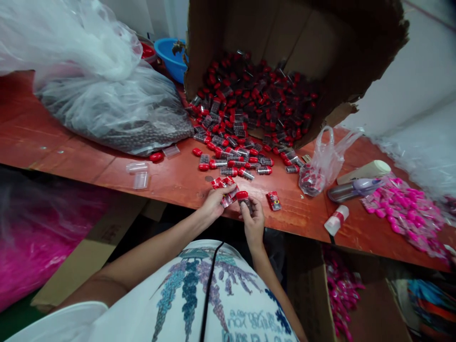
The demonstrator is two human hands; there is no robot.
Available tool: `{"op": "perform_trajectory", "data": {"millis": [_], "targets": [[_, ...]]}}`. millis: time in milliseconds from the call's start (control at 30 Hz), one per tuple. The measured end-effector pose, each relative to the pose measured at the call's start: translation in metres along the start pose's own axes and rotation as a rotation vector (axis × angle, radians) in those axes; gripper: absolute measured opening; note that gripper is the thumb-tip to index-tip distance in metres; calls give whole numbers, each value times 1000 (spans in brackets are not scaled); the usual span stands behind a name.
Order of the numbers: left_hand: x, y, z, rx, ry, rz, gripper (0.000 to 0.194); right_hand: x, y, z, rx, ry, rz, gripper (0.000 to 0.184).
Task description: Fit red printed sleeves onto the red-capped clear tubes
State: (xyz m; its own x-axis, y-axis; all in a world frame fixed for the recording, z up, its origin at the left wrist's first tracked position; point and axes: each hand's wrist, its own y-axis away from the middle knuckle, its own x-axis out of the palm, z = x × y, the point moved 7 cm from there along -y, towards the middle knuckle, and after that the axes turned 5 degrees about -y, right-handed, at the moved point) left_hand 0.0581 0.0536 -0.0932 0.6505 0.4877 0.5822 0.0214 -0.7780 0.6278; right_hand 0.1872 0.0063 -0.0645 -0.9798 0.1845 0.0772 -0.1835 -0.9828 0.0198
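Near the table's front edge my left hand (214, 201) is closed on several red printed packets (228, 185). Beside it, my right hand (253, 219) grips a small clear bottle with a red cap (242, 196), dark contents showing through its wall. The bottle and the packets are close together; I cannot tell whether they touch. One more red packet (274, 201) lies flat on the table to the right of my right hand. Beyond my hands, a heap of similar red-capped bottles (237, 152) spills from a large cardboard box (302, 42) lying on its side.
A plastic bag of dark beads (124, 114) sits at left, with clear empty tubes (140, 179) before it. A blue basin (171, 57) stands behind. At right are a small plastic bag (315, 175), a white-and-red roll (337, 220) and bagged pink pieces (402, 209). Below stands an open box (370, 308).
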Motion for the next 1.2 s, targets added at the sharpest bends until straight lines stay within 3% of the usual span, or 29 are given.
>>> {"op": "perform_trajectory", "data": {"millis": [167, 367, 567, 733, 933, 1200], "targets": [[2, 2, -1, 54, -32, 10, 12, 0, 2, -1, -8, -2, -15, 33], [3, 2, -3, 75, -45, -15, 12, -3, 3, 4, -120, 55, -60, 32], [8, 7, -2, 95, -75, 26, 19, 0, -1, -5, 0, -1, -33, 35], [7, 11, -3, 130, -162, 61, 23, 7, -3, -12, 160, -118, 81, 33], [16, 17, -14, 253, -230, 204, 28, 0, -5, -7, 99, -158, -9, 34], [30, 34, -25, 342, -339, 322, 22, 0, -1, 1, 106, -140, -3, 30]]}}
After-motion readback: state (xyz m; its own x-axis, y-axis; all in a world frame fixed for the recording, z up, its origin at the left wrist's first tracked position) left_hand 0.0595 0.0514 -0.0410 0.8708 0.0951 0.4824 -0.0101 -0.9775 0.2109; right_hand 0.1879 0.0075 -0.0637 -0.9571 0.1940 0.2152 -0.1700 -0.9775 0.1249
